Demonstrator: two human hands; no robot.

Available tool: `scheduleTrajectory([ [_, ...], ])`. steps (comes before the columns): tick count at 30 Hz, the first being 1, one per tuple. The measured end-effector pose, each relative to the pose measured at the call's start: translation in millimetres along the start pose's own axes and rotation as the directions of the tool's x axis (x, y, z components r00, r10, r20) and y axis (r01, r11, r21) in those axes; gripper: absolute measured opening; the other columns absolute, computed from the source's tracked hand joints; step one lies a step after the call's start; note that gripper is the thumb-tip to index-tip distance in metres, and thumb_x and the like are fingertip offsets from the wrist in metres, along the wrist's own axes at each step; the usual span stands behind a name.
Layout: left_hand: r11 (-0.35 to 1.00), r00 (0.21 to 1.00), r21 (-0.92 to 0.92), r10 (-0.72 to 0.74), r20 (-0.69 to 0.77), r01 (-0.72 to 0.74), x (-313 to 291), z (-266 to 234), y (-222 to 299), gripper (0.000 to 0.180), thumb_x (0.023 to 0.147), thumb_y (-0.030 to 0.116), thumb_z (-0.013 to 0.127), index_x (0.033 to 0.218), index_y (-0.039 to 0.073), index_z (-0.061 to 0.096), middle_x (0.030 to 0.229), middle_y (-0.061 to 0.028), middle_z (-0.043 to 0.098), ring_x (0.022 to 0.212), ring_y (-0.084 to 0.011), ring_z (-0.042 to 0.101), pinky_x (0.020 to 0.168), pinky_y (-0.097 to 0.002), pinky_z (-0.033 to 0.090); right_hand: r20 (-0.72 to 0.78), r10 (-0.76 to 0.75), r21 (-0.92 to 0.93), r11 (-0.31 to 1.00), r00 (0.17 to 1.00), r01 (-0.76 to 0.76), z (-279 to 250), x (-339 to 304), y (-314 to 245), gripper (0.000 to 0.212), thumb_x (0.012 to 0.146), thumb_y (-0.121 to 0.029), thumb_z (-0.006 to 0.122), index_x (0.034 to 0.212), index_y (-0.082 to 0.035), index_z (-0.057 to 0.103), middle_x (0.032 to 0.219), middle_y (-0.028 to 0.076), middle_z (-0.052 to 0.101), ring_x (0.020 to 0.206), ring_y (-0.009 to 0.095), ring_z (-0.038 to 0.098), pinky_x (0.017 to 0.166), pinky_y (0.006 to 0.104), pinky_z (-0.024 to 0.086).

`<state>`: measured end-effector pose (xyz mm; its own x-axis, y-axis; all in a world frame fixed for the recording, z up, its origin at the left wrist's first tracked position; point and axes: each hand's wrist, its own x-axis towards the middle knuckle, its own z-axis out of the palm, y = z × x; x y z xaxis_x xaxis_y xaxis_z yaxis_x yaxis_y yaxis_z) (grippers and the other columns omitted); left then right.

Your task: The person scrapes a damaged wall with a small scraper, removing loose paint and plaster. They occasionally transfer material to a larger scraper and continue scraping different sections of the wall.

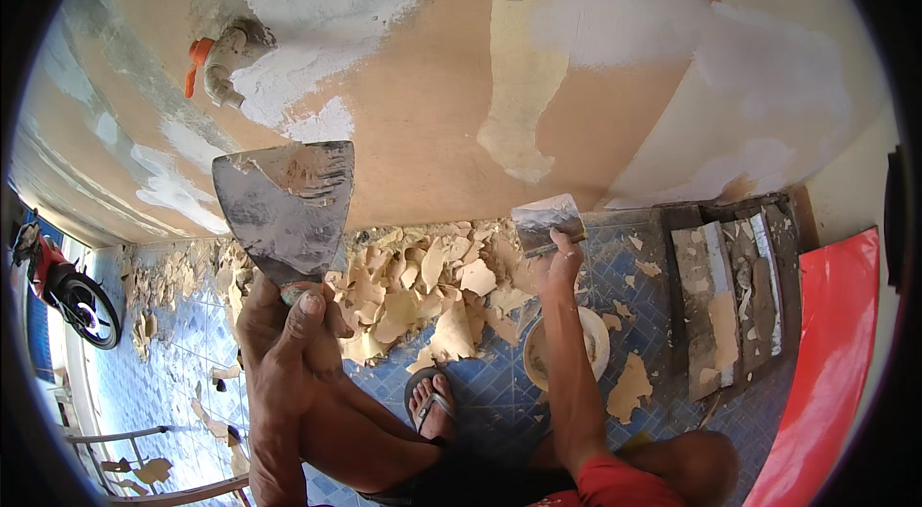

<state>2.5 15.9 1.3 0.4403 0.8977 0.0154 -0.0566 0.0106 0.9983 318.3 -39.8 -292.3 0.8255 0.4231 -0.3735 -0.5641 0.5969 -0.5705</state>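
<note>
My left hand [288,334] is closed around the handle of a wide putty knife [283,209], its broad, smeared metal blade pointing up in front of the wall. In my right hand [563,262] is a smaller scraper [547,216], its flat blade near the foot of the wall. The wall [423,113] shows bare tan patches, a yellowish strip and smears of white filler. Below my right forearm stands a round pale tub [597,344], partly hidden by the arm.
Peeled paint flakes [423,286] lie heaped along the wall's foot on blue tiles. A tap with an orange handle [197,63] juts out at upper left. Dusty boards [735,286] and a red panel [831,344] are on the right; a motorbike [72,291] stands far left.
</note>
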Motion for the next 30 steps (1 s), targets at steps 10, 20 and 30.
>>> scheduleTrajectory([
  [10,0.999,0.999,0.009,0.042,-0.001,-0.042,-8,-2,2,0.030,0.101,0.021,0.072,0.119,0.001,0.060,0.100,-0.0084,0.065,0.069,-0.0133,0.062,0.064,-0.0296,0.055,-0.066,-0.546,-0.392,0.784,0.835,0.481,32,25,65,0.015,0.104,-0.002,0.059,0.118,0.000,0.055,0.107,0.004,0.059,0.088,0.011,0.054,0.078,0.0292,0.047],
  [20,0.989,0.991,0.062,0.134,-0.031,-0.132,-14,-32,-3,0.032,0.104,0.020,0.069,0.126,0.001,0.056,0.106,-0.0099,0.066,0.069,-0.0113,0.061,0.066,-0.0295,0.055,-0.207,-0.585,-0.703,0.646,0.784,0.297,143,22,138,0.064,0.093,0.005,0.065,0.153,-0.004,0.043,0.130,0.020,0.046,0.113,0.032,0.056,0.091,0.0433,0.053],
  [30,0.986,0.985,-0.023,0.167,0.034,-0.166,-8,-36,-8,0.025,0.106,0.019,0.066,0.121,0.001,0.060,0.110,-0.0111,0.063,0.071,-0.0114,0.061,0.064,-0.0294,0.053,0.338,-0.495,-0.808,0.284,0.800,0.517,86,-66,212,0.043,0.099,-0.003,0.063,0.141,0.001,0.053,0.118,0.014,0.054,0.100,0.027,0.058,0.080,0.0371,0.054],
])
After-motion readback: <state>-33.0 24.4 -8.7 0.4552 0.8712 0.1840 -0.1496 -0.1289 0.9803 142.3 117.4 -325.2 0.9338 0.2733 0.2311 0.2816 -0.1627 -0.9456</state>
